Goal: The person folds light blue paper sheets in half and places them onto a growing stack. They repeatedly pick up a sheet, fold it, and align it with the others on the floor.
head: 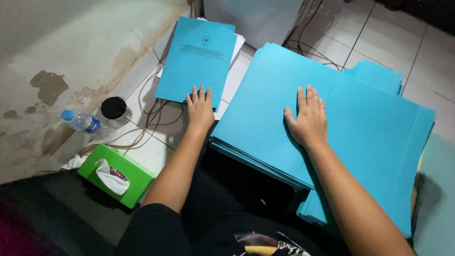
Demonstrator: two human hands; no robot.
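Observation:
My left hand (pixel 200 107) lies flat, fingers apart, on the near edge of a blue printed booklet cover (pixel 196 59) that tops a pile of white sheets on the tiled floor. To its right, my right hand (pixel 309 118) rests palm down, fingers spread, on a thick stack of plain blue sheets (pixel 265 104). A second, wider pile of blue sheets (pixel 384 137) spreads out under and beyond that stack to the right. Neither hand grips anything.
A green tissue box (pixel 118 174) sits at the lower left, with a plastic water bottle (pixel 84 122) and a black-lidded jar (pixel 114 109) by the stained wall. Cables (pixel 147 124) trail across the white tiles. My dark-clothed lap fills the bottom.

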